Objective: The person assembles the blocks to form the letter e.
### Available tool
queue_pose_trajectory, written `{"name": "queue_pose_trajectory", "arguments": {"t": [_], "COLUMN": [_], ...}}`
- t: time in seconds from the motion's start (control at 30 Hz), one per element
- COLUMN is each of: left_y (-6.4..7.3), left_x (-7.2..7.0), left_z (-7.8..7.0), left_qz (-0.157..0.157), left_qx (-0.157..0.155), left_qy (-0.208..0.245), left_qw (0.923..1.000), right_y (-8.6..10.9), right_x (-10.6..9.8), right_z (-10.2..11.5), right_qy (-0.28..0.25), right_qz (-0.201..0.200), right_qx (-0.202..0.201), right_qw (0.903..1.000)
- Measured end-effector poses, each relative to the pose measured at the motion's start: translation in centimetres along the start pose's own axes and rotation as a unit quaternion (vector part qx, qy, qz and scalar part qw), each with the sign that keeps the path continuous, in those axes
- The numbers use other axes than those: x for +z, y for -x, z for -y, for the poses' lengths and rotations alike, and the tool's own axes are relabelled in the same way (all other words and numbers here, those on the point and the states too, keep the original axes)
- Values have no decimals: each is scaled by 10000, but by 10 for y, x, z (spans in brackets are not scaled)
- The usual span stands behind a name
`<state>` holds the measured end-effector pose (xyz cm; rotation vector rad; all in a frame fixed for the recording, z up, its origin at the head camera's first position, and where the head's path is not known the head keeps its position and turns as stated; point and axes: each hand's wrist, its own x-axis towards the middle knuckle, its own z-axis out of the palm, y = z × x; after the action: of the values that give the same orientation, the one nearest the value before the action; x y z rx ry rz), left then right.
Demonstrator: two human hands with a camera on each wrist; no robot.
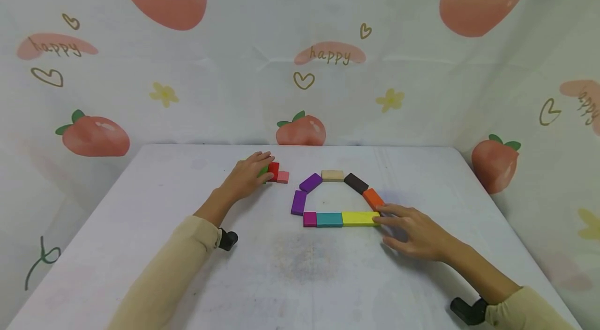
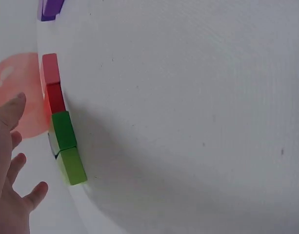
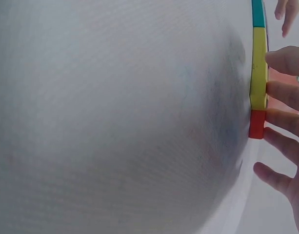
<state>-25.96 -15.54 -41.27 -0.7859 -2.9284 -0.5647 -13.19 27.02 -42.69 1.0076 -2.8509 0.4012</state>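
Observation:
My left hand [image 1: 246, 176] hovers at the far left of centre, fingers apart, partly covering a short row of blocks. In the left wrist view that row is a pink block [image 2: 50, 68], a red block [image 2: 55, 99], a dark green block [image 2: 64, 130] and a light green block [image 2: 72, 165]. My right hand [image 1: 417, 231] has its fingers spread at the right corner of a block outline. Its fingertips are right at the yellow block [image 1: 358, 219] and the orange block [image 1: 373, 198]. Neither hand grips a block.
The outline continues with a teal block [image 1: 329, 220], a magenta block [image 1: 310, 219], two purple blocks [image 1: 298, 202], a beige block [image 1: 332, 176] and a dark brown block [image 1: 356, 183]. All lie on a white table [image 1: 262, 288] before a peach-print cloth [image 1: 244, 90].

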Motion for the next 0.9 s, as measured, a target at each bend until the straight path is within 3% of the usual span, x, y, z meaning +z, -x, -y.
{"name": "queue_pose_trajectory", "arguments": {"t": [0.27,0.5,0.9], "left_y": [0,1,11], "left_x": [6,9,6], "left_z": [1,5,1], "left_qz": [531,699,770], "left_qx": [-283,-173,138], "left_qy": [-98,-386,-502], "left_qw": [9981,9967,9957], "right_y": [0,0,1], "right_x": [-1,-1,1], "right_z": [1,1,0], "right_qy": [-66,-72,5], "right_qz": [43,19,-3], "right_qx": [81,45,66], "right_qw": [9999,10000,10000]}}
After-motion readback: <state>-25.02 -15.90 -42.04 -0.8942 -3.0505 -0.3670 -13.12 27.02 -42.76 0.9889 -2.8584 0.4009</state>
